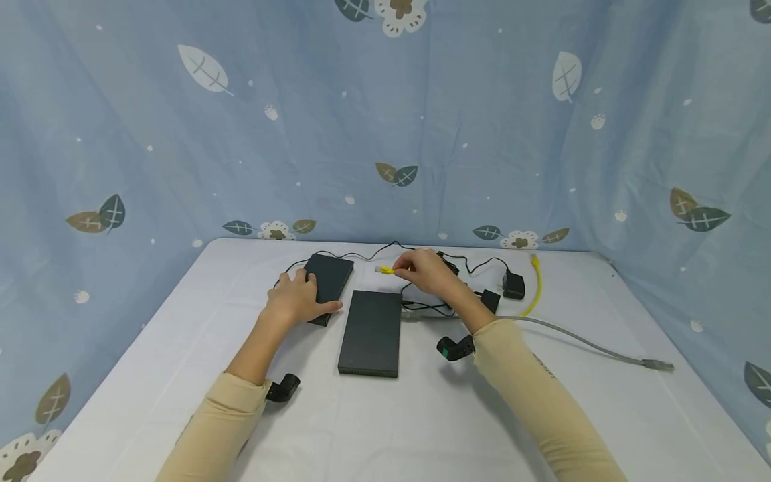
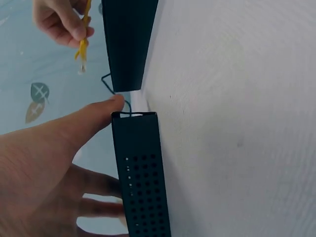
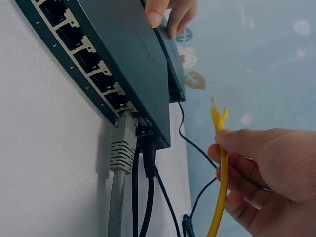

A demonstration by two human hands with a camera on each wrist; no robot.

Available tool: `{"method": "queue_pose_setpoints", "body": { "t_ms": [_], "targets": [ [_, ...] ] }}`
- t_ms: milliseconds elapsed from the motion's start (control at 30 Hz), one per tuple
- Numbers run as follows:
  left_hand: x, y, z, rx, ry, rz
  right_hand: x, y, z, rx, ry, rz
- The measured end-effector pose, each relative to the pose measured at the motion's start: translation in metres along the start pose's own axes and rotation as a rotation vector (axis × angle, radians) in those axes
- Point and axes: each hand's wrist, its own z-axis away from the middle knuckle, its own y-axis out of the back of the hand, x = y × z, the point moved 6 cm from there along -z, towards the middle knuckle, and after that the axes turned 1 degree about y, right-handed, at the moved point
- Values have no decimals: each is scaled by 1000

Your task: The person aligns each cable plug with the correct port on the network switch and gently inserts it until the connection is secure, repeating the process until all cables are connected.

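In the head view, my left hand (image 1: 293,298) lies across a flat black box (image 1: 331,274), apparently a second network switch. Its thumb is at the right edge and its fingers spread over the left side; the vented side (image 2: 143,173) shows in the left wrist view. My right hand (image 1: 423,269) pinches a yellow network cable (image 3: 220,187) just behind its clear plug (image 3: 213,102), which points left in the air. Beside the left box lies a black network switch (image 1: 370,335) with numbered ports. A grey network cable (image 3: 121,153) and a black power lead (image 3: 149,163) are plugged into it.
The grey cable's loose end (image 1: 658,365) lies at the right of the white table (image 1: 337,428). A black power adapter (image 1: 514,286) and thin black leads lie behind my right forearm. A blue patterned curtain (image 1: 337,120) hangs behind. Both wrists carry black cameras (image 1: 456,348).
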Motion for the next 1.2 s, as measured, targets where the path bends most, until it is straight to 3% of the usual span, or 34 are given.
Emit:
{"method": "queue_pose_setpoints", "body": {
  "t_ms": [300, 500, 833, 1200],
  "targets": [
    [7, 3, 3, -11, 43, -2, -2, 1, -3, -17, -5, 27],
    [5, 4, 5, 6, 90, -12, -5, -2, -8, -22, 7, 60],
    [0, 3, 6, 26, 49, -16, -19, -9, -18, -46, 29, 102],
    [3, 6, 9, 3, 26, -20, -37, -17, -25, -59, 79, 126]
  ]
}}
